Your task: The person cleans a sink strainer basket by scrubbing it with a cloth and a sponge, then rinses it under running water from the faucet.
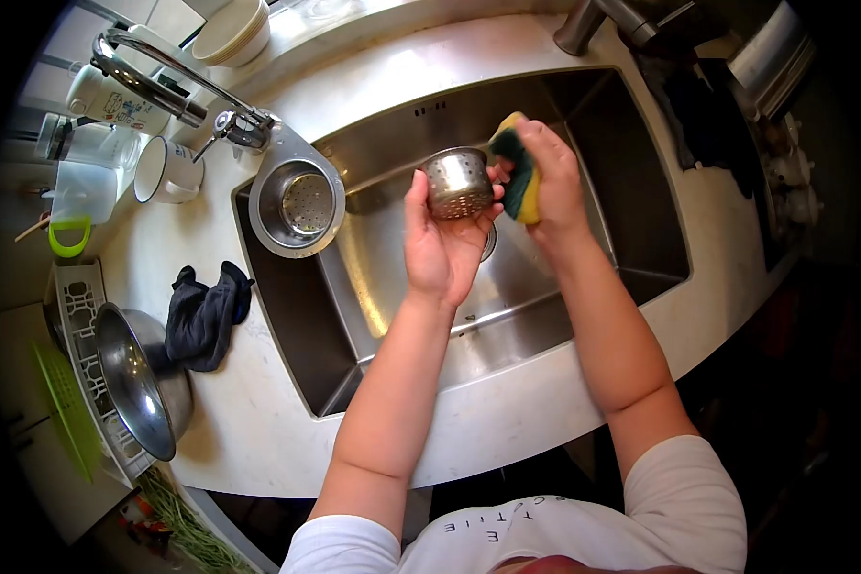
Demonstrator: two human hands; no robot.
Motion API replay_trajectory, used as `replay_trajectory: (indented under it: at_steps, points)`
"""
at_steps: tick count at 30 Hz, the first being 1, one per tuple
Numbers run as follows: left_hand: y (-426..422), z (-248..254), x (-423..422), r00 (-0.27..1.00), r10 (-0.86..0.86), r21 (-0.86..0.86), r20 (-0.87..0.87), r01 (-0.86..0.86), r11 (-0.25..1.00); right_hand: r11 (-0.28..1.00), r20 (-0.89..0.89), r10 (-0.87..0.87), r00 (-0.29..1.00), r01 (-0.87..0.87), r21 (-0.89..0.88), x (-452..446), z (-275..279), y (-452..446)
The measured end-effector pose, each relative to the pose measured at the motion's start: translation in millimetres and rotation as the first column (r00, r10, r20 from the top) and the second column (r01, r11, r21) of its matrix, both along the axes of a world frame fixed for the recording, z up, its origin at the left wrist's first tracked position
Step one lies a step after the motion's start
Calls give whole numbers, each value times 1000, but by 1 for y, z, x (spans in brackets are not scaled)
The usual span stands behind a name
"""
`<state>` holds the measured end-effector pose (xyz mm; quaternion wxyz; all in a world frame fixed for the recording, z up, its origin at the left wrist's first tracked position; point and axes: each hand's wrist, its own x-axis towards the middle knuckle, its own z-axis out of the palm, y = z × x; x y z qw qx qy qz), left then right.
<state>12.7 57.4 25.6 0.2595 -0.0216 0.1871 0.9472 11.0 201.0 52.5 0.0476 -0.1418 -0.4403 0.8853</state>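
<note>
Over the sink, my left hand point(447, 251) grips a small metal strainer basket point(458, 182) with rows of holes in its wall and base. My fingers wrap around its side and lower edge. Just to the right, my right hand point(557, 182) holds a yellow sponge with a dark green scouring side point(518, 172). The green side faces the basket, close to its rim; whether they touch I cannot tell. Beneath both hands lies the stainless steel sink point(392, 277), its drain partly hidden behind my left hand.
A round metal side basin point(297, 209) sits at the sink's left corner beside the faucet point(244, 129). On the left counter are a dark cloth point(207, 316), a steel bowl point(143, 383) and a white enamel mug point(168, 170). Stacked bowls point(231, 33) stand at the back.
</note>
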Motion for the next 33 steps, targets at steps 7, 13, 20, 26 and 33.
replay_trajectory:
  at_steps: [7, 13, 20, 26, 33]
  points:
    - [-2, 2, 1, 980, -100, 254, 174, 54, 966, 999, 8, -47, 999, 46, 18, -4, -4, -4]
    - [-3, -2, 0, 983, -89, 193, 159, 57, 979, 971, -60, -35, 998, 48, 233, -2, -6, -6]
    - [-3, 11, 1, 985, 34, 7, 166, -35, 999, 850, -196, -58, 979, 151, 504, -1, -4, -15]
    - [-2, 8, 1, 987, 123, -86, 103, -114, 990, 687, -273, -34, 961, 221, 692, 0, -9, -14]
    - [2, 3, 3, 987, 161, -204, -23, -162, 965, 621, -291, -81, 953, 277, 733, -1, -7, -20]
